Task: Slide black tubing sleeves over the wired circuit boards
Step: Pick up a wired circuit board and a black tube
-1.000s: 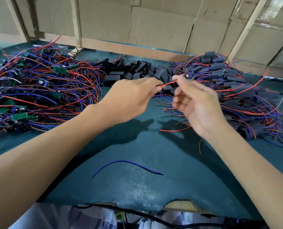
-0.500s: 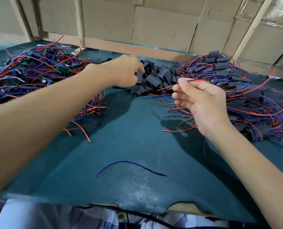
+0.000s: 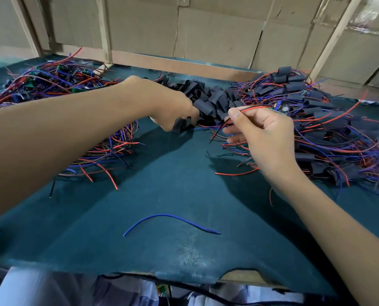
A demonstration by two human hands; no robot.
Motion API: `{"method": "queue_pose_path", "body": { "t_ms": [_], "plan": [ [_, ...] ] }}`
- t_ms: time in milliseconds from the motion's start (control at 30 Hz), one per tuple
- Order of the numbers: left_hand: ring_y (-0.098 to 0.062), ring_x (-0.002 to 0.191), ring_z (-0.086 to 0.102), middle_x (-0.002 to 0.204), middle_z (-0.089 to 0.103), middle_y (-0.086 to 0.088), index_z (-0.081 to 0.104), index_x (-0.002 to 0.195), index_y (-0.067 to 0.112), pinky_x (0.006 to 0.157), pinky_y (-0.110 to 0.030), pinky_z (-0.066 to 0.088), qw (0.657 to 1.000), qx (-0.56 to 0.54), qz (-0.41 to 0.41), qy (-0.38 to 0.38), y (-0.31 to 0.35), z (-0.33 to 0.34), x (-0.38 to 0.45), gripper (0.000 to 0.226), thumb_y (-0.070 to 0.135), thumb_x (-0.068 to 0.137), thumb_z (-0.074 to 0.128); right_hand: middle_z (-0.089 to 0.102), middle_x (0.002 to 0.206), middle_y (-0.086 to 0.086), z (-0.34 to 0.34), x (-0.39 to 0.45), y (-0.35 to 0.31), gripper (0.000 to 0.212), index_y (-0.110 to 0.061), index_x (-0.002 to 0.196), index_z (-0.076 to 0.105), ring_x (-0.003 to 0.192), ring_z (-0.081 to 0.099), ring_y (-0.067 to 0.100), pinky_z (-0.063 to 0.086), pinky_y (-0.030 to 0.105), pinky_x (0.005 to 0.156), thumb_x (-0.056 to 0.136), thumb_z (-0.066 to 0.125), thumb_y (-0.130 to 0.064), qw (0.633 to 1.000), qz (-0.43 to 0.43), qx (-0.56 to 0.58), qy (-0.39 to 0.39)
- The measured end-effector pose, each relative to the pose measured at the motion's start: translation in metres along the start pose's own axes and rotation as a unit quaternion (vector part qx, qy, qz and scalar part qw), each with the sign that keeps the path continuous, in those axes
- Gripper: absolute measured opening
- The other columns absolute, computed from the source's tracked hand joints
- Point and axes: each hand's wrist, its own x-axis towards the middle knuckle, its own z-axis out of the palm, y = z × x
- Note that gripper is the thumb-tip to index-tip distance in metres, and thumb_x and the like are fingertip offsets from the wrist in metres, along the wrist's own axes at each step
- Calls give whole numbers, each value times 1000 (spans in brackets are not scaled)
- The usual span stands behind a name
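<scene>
**Left hand at the sleeve pile, right hand holding a wired board**

Head view, the only one I have. My left hand [image 3: 173, 109] reaches to about 12 o'clock of the table [image 3: 162, 184], down at the near edge of the sleeve pile [image 3: 208, 100]. Its fingers curl round a black sleeve [image 3: 179, 124] and grip it; the sleeve touches the pile's front edge, and I cannot tell whether it is lifted clear of the cloth.

My right hand [image 3: 266, 133] is raised at about 1 o'clock, just right of the left hand, the two apart. Thumb and forefinger pinch the red and black wires [image 3: 248, 109] of a board [image 3: 280, 109]. The board shows just past the knuckles, small and partly hidden, with a blue part and a round dark part on it. The free wire ends droop from the pinch toward the table. The other fingers are loosely spread below.

At 10 o'clock lies the bare pile [image 3: 51, 85]: green boards tangled in red, blue and black wires, partly under my left forearm. At 2 to 3 o'clock lies the done pile [image 3: 316, 120], boards wearing black sleeves, wires trailing out.

A loose blue wire [image 3: 168, 219] lies alone on the green cloth at 6 o'clock, well apart from both hands. Cardboard sheets [image 3: 217, 29] stand behind the table at the far edge.
</scene>
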Motion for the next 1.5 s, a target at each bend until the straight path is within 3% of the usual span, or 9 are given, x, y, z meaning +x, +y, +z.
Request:
{"method": "queue_pose_path", "body": {
  "t_ms": [100,367,500,600,800,867,1000,1200,1500],
  "plan": [
    [-20,93,47,119,51,-4,48,134,27,67,-30,36,1000,-6,8,1,3,1,-6,54,17,85,68,75,91,20,-1,1,-2,9,3,93,71,78,77,28,62,33,64,95,68,-5,998,20,54,3],
    [-7,79,48,121,61,8,57,133,30,72,-21,35,999,-22,-25,-12,3,4,-33,46,31,89,70,76,80,10,-4,1,-1,5,-5,91,72,78,77,23,62,32,67,90,73,0,1000,8,17,-2],
    [-22,103,58,121,62,2,58,133,24,88,-31,48,999,6,-44,-30,13,8,-36,43,29,90,63,76,79,6,2,-3,2,10,-13,89,72,77,76,18,63,30,69,89,73,-3,999,-11,-39,-27],
    [-22,98,59,115,64,1,61,128,20,91,-36,51,995,-60,-70,-25,15,9,-37,38,30,91,65,77,80,6,4,-5,3,10,-14,90,71,79,76,19,64,36,71,91,73,-5,998,-5,-39,-38],
    [-13,58,70,100,70,2,55,108,24,52,-23,47,966,-223,-123,-54,15,5,-40,31,34,88,76,77,81,2,4,-5,3,6,-8,95,69,74,76,17,64,36,66,96,69,-14,998,-23,-49,-30],
    [-14,58,69,84,74,1,59,106,15,55,-25,48,960,-238,-138,-44,20,3,-38,22,32,95,67,77,82,2,4,-5,3,7,-7,96,68,73,76,16,63,34,65,96,68,-15,998,-32,-52,-34],
    [-20,61,63,79,72,-3,54,99,15,57,-28,44,930,-321,-152,91,43,8,-34,16,23,98,41,77,83,6,4,-6,2,8,-6,95,67,75,76,21,63,38,67,97,67,-13,999,-40,-22,-20],
    [1,75,51,80,51,15,51,104,18,63,-16,34,876,-372,-48,304,82,44,-36,8,24,100,54,75,82,16,-2,-2,-10,12,2,99,58,74,76,36,62,40,62,101,62,-9,990,-34,132,42],
    [-14,52,34,54,45,-4,48,65,18,51,-22,30,771,-417,-133,463,105,55,-39,54,65,85,63,74,86,23,-9,-3,-16,5,-3,92,61,74,74,41,60,44,67,95,64,0,976,-33,213,-19]
  ]
}}
